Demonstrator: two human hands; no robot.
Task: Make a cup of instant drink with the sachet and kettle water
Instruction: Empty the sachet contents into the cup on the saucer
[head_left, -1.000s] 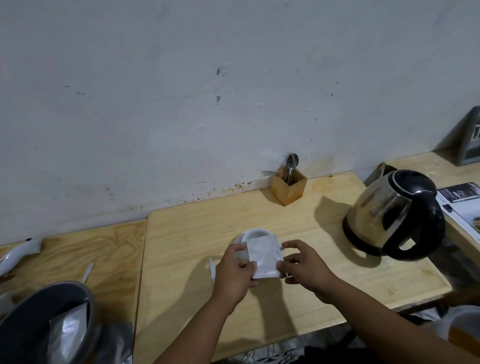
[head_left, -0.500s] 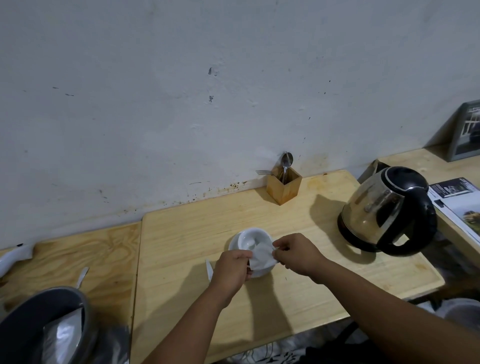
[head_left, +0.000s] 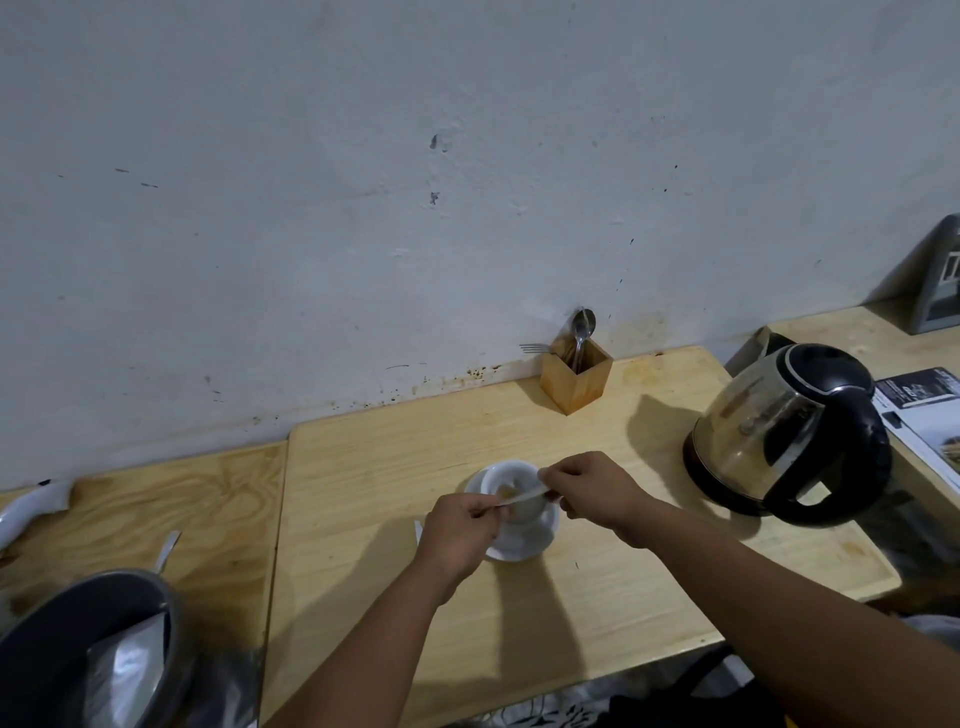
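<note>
Open bench around the cup

From the cup (head_left: 511, 488): kettle (head_left: 784, 436) blocks three o'clock, utensil holder (head_left: 574, 376) one o'clock; bench (head_left: 363, 467) bare toward ten.

Two hands, left hand (head_left: 460, 535) and right hand (head_left: 592, 491), one sachet (head_left: 522, 498), one white cup (head_left: 511, 493), one saucer (head_left: 519, 545), one kettle (head_left: 789, 436), one wooden holder (head_left: 574, 376), one spoon (head_left: 582, 330), one fork (head_left: 535, 348), one grey bin (head_left: 78, 654)

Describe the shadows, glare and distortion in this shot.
Head view: the kettle and both forearms cast soft shadows on the wooden table; the kettle's glass shows reflections; the wide-angle lens bows the table edges; the sachet over the cup looks slightly blurred.
</note>
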